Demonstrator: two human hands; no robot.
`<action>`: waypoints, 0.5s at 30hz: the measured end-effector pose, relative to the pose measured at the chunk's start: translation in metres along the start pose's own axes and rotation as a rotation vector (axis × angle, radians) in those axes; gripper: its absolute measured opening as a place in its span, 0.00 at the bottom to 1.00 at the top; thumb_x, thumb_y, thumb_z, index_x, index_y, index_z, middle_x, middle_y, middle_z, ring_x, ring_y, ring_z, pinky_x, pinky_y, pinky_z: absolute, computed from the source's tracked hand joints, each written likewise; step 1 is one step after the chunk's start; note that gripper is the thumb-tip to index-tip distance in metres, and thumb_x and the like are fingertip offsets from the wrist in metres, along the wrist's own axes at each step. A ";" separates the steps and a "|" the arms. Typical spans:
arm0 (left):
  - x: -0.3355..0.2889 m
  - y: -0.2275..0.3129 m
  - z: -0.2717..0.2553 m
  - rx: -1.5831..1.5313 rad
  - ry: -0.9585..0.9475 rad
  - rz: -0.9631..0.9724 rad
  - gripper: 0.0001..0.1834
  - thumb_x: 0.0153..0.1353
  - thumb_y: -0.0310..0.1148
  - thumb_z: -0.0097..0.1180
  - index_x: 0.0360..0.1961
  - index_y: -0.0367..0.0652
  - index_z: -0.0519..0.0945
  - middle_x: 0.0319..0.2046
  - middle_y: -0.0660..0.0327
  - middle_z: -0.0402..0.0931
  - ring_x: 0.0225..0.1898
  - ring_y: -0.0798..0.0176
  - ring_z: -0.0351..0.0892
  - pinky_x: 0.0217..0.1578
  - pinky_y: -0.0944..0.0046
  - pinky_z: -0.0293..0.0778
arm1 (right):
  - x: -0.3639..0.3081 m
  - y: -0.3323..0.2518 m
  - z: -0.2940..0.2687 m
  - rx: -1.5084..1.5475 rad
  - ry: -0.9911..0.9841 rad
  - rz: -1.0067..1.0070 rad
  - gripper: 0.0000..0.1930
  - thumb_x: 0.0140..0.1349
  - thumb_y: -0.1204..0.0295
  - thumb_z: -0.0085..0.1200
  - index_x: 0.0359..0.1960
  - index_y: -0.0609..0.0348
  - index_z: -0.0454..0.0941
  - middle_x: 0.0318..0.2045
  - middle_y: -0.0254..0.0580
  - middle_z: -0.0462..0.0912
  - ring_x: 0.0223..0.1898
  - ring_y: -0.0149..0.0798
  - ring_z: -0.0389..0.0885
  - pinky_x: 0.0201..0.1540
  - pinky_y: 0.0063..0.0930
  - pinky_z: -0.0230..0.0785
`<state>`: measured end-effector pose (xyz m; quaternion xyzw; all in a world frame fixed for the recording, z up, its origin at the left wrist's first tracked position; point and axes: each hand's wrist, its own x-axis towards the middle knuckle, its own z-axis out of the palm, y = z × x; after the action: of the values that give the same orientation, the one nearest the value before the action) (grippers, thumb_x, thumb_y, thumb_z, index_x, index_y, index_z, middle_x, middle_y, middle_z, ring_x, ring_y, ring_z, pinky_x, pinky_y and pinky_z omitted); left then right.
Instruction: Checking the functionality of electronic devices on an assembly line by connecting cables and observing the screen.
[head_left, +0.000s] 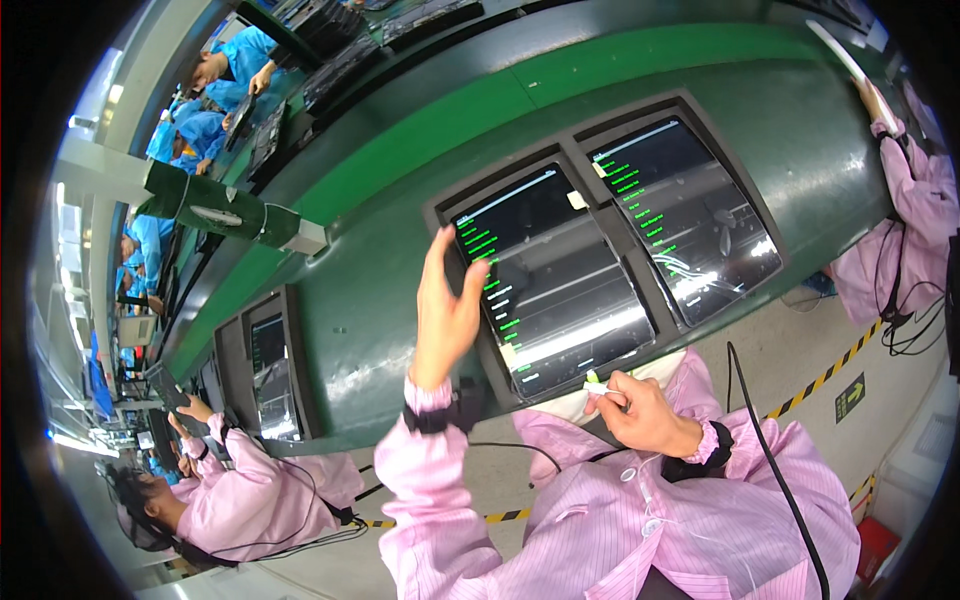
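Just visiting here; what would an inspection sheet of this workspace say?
Surface: shiny green table.
Job's things: left screen and right screen, both lit, in a dark tray.
Clutter: pale tag on the left screen.
Hands: left hand open beside the left screen, contact unclear; right hand pinches a small white piece near the table's front edge.
Cables: black cable at the person's right.
Surroundings: people in pink and people in blue; striped floor tape.

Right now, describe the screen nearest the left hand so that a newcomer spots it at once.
On the green workbench, find the dark double tray in front of the person. The screen fills its left slot, with green text lines down one side. Unlike its right neighbour, it has the left hand at its left edge.
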<state>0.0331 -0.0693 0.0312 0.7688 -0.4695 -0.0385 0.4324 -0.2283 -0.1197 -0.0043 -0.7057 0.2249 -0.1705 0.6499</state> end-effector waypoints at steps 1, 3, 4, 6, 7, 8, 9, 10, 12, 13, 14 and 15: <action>0.019 -0.007 0.005 0.010 -0.030 0.025 0.27 0.59 0.36 0.52 0.55 0.32 0.63 0.53 0.44 0.66 0.57 0.48 0.64 0.56 0.59 0.60 | 0.000 0.000 0.000 0.007 0.000 0.043 0.08 0.55 0.81 0.48 0.21 0.63 0.63 0.13 0.38 0.73 0.14 0.25 0.71 0.15 0.23 0.59; 0.046 -0.010 0.007 0.024 -0.127 -0.026 0.27 0.61 0.41 0.49 0.55 0.31 0.63 0.52 0.43 0.67 0.55 0.46 0.65 0.54 0.58 0.61 | -0.002 -0.001 0.003 0.009 0.011 0.029 0.08 0.55 0.81 0.47 0.21 0.63 0.63 0.14 0.38 0.74 0.14 0.25 0.70 0.15 0.23 0.58; 0.054 -0.016 0.011 0.014 -0.186 -0.047 0.28 0.62 0.42 0.48 0.55 0.31 0.63 0.51 0.43 0.67 0.56 0.45 0.63 0.54 0.58 0.61 | -0.003 0.000 0.004 0.012 0.031 0.024 0.07 0.55 0.81 0.47 0.22 0.63 0.63 0.14 0.39 0.74 0.14 0.25 0.70 0.15 0.23 0.58; 0.059 -0.024 0.017 0.219 -0.220 0.000 0.28 0.63 0.44 0.45 0.54 0.30 0.63 0.51 0.43 0.66 0.60 0.46 0.56 0.56 0.57 0.59 | -0.002 -0.002 0.005 -0.018 -0.005 0.058 0.15 0.56 0.80 0.49 0.18 0.59 0.56 0.18 0.43 0.79 0.21 0.23 0.75 0.18 0.19 0.61; 0.061 -0.027 0.020 0.164 -0.272 -0.051 0.28 0.63 0.45 0.43 0.54 0.30 0.63 0.52 0.44 0.66 0.62 0.46 0.50 0.58 0.56 0.55 | -0.002 -0.003 0.005 -0.024 0.002 0.060 0.15 0.56 0.80 0.49 0.18 0.59 0.56 0.18 0.44 0.79 0.21 0.23 0.76 0.18 0.19 0.62; 0.061 -0.029 0.022 0.162 -0.275 -0.044 0.28 0.63 0.45 0.43 0.54 0.30 0.63 0.52 0.44 0.66 0.62 0.46 0.50 0.58 0.56 0.55 | -0.002 -0.003 0.005 -0.029 0.008 0.063 0.15 0.56 0.80 0.49 0.17 0.59 0.56 0.18 0.44 0.79 0.21 0.24 0.76 0.18 0.19 0.62; 0.058 -0.032 0.024 0.133 -0.279 -0.058 0.28 0.63 0.45 0.43 0.54 0.30 0.64 0.52 0.44 0.66 0.62 0.46 0.50 0.58 0.55 0.54 | -0.001 -0.006 0.004 -0.035 0.008 0.078 0.15 0.56 0.81 0.49 0.17 0.59 0.56 0.18 0.45 0.79 0.22 0.25 0.77 0.19 0.19 0.63; 0.057 -0.031 0.023 0.107 -0.281 -0.075 0.29 0.63 0.45 0.43 0.54 0.30 0.64 0.52 0.45 0.66 0.62 0.47 0.51 0.59 0.55 0.54 | -0.001 -0.005 0.005 -0.033 0.010 0.076 0.15 0.56 0.81 0.49 0.17 0.59 0.56 0.18 0.45 0.79 0.22 0.25 0.77 0.19 0.19 0.63; 0.059 -0.031 0.023 0.108 -0.275 -0.090 0.30 0.62 0.47 0.45 0.54 0.30 0.64 0.53 0.47 0.66 0.62 0.47 0.51 0.59 0.55 0.54 | -0.001 -0.001 0.006 0.003 0.031 0.059 0.15 0.56 0.81 0.48 0.17 0.59 0.56 0.17 0.46 0.78 0.21 0.25 0.77 0.18 0.19 0.63; 0.060 -0.028 0.023 0.132 -0.286 -0.082 0.31 0.61 0.47 0.46 0.54 0.30 0.64 0.53 0.47 0.66 0.62 0.47 0.51 0.59 0.55 0.53 | -0.001 0.001 0.006 0.004 0.025 0.058 0.15 0.56 0.81 0.48 0.17 0.59 0.56 0.17 0.46 0.78 0.21 0.25 0.77 0.18 0.19 0.63; 0.061 -0.026 0.023 0.157 -0.297 -0.074 0.32 0.60 0.48 0.47 0.54 0.30 0.64 0.53 0.46 0.66 0.62 0.47 0.51 0.59 0.54 0.53 | -0.001 0.003 0.006 -0.005 0.040 0.046 0.15 0.57 0.81 0.48 0.17 0.59 0.56 0.18 0.45 0.78 0.20 0.24 0.75 0.18 0.19 0.62; 0.060 -0.026 0.023 0.172 -0.301 -0.072 0.34 0.58 0.51 0.48 0.55 0.30 0.64 0.54 0.45 0.64 0.62 0.46 0.52 0.59 0.54 0.53 | -0.001 0.004 0.006 -0.015 0.054 0.035 0.15 0.57 0.81 0.48 0.17 0.59 0.56 0.18 0.45 0.78 0.19 0.24 0.74 0.17 0.18 0.61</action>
<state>0.0741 -0.1241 0.0196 0.8047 -0.5029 -0.1284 0.2881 -0.2260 -0.1141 -0.0089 -0.7016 0.2558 -0.1766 0.6411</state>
